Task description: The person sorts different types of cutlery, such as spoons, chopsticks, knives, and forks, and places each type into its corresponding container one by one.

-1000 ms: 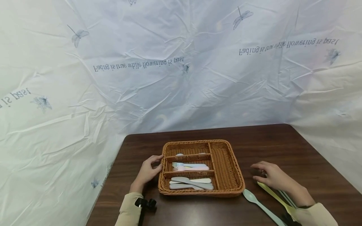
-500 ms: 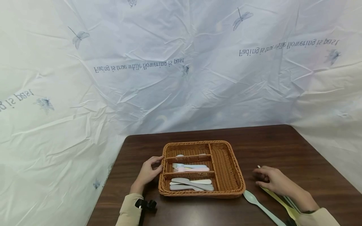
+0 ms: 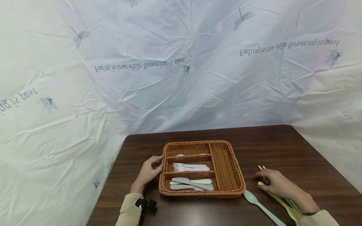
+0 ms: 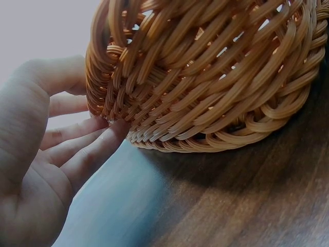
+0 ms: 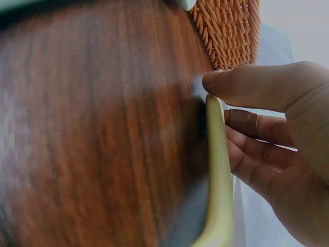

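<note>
In the head view, my left hand rests at the left side of a brown wicker cutlery basket. The left wrist view shows straight fingers touching the woven wall. My right hand bends low over the table, right of the basket. A yellow utensil runs beside its thumb, wide end nearer me. Thin pale chopsticks poke out past the fingers, their middle covered by the hand. In the right wrist view, the thumb tip meets the end of the yellow handle; I cannot tell whether the fingers grip the chopsticks.
A pale green spoon lies against the basket's lower right corner. Knives and forks fill two compartments; partly hidden pale cutlery lies in the far one. A patterned white sheet hangs behind the dark wooden table.
My right hand has drawn slightly nearer and to the right, its fingers bending more. The chopstick tips have come into sight beyond it. My left hand stays at the basket.
</note>
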Available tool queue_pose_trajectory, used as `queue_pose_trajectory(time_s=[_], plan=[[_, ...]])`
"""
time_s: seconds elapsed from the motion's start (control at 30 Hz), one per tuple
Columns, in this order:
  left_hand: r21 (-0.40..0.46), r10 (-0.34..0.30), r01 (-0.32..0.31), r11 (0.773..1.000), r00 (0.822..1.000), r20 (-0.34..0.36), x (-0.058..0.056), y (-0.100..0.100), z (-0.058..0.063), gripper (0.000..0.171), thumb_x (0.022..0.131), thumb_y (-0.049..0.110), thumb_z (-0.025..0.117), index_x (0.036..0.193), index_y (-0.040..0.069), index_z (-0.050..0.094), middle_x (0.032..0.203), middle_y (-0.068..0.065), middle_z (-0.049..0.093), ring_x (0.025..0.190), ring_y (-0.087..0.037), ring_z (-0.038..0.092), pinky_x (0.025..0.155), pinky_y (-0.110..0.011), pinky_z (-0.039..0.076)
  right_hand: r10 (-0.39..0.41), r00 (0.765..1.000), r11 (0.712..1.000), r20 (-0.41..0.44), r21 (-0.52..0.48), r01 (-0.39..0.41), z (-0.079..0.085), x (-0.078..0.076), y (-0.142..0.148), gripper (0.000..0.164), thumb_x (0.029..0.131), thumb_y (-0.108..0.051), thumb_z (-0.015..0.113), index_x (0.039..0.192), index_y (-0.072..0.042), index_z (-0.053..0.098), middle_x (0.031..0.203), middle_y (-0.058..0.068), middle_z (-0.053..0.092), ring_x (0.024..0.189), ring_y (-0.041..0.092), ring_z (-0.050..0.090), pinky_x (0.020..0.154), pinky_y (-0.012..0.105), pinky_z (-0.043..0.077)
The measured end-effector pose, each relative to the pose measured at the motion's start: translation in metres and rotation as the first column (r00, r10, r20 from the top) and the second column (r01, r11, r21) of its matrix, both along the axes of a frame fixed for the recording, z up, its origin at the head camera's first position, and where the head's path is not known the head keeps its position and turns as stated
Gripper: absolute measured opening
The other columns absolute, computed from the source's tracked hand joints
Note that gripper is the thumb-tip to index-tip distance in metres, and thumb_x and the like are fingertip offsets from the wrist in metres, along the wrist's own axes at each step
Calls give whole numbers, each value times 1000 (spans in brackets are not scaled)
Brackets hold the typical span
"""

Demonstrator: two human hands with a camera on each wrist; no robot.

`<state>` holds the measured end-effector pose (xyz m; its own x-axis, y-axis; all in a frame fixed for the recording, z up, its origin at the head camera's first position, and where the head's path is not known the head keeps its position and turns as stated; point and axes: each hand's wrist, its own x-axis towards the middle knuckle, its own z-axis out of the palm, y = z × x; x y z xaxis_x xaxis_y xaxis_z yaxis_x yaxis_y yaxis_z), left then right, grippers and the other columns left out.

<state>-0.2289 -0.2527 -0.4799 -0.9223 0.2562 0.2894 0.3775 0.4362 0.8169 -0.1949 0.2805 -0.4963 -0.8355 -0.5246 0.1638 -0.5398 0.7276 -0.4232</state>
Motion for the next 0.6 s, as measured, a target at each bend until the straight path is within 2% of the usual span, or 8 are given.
queue_pose_trajectory(time_s=[0.2, 0.4, 0.6], plan=[[3, 0, 0, 1000, 1000, 0, 1, 1, 1, 41, 91, -2, 61, 131, -9, 56, 124, -27, 57, 112, -40, 60, 90, -41, 57, 37, 999, 999, 4, -3, -37, -1, -1, 1, 29, 82, -18, 77, 110, -10, 71, 77, -15, 50, 60, -6, 40, 55, 17, 34], [5, -8, 8, 1000, 1000, 3, 1, 1, 2, 41, 91, -3, 61, 131, -9, 56, 124, -28, 57, 112, -41, 59, 91, -48, 55, 45, 999, 999, 0, 5, -45, 0, -2, 4, 31, 80, -18, 78, 109, -10, 72, 84, -15, 57, 62, -6, 42, 53, 16, 35], [-5, 0, 0, 1000, 1000, -12, 2, 1, 3, 41, 91, -2, 61, 130, -9, 57, 123, -28, 57, 111, -40, 60, 90, -50, 55, 66, 998, 998, -22, 6, -66, -1, -1, 6, 31, 78, -19, 80, 106, -8, 72, 82, -16, 55, 63, -4, 43, 54, 16, 35]])
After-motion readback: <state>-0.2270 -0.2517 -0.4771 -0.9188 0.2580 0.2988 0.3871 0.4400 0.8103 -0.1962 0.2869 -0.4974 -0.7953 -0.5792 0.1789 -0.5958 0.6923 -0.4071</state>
